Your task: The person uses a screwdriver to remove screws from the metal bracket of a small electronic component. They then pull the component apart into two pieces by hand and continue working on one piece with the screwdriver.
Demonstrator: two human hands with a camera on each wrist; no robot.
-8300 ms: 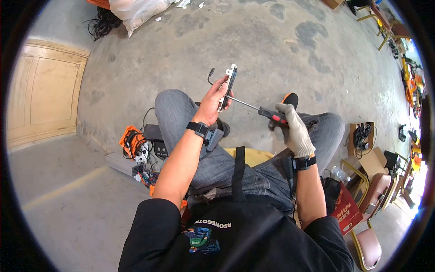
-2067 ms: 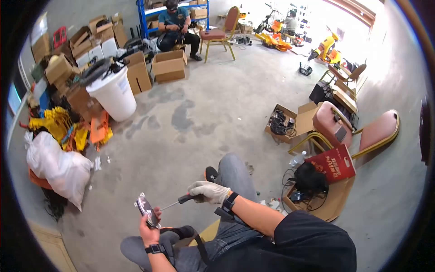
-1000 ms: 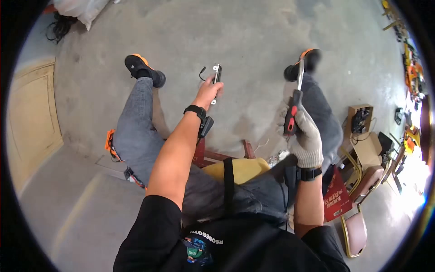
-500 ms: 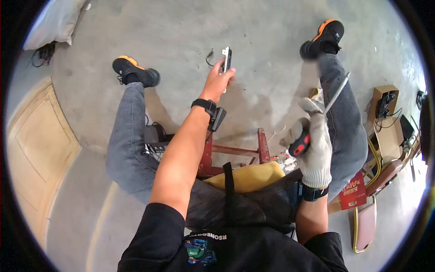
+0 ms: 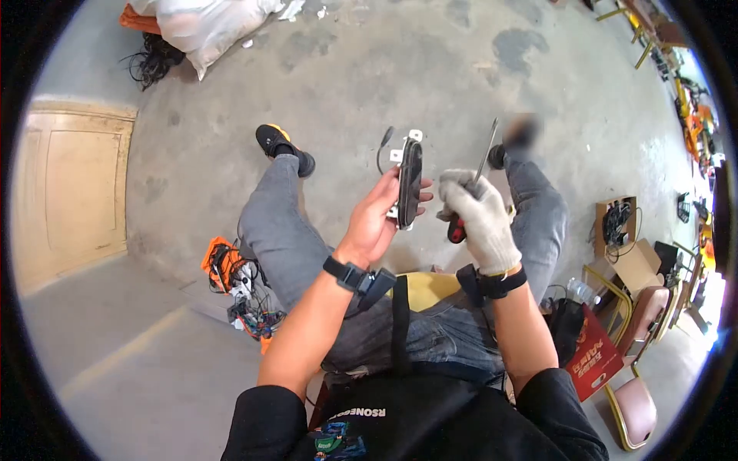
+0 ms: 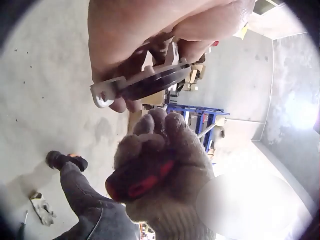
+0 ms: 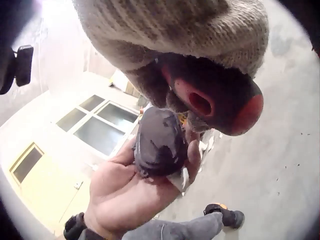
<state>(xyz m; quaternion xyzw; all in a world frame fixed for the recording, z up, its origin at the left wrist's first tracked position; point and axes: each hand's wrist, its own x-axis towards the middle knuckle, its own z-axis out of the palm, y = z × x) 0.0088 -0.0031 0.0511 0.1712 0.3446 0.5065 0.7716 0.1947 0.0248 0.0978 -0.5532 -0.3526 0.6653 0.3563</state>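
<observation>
My bare left hand [image 5: 371,223] holds an oval unit [image 5: 411,184] with a glossy dark face and white mounting tabs. A short black cable [image 5: 383,146] with a plug end sticks out from its back. In the right wrist view the dark face [image 7: 160,142] lies over the palm, fingers along its edge. Close to its right, my gloved right hand [image 5: 483,223] grips a screwdriver [image 5: 457,229] by its black and red handle, the shaft pointing up and away from the unit. In the left wrist view the unit [image 6: 155,82] shows edge-on above the gloved fist.
Wires and orange parts [image 5: 223,265] lie by my left knee. At the right stand a carton of cables [image 5: 616,227], a red bag [image 5: 592,357] and pink chairs [image 5: 634,415]. A white sack [image 5: 211,27] sits far left. A loose glove [image 6: 42,207] lies on the floor.
The screwdriver tip, at the unit earlier, now points away from it. Over the last half second the hands have come closer together and the unit's dark face has turned into view. The legs have spread.
</observation>
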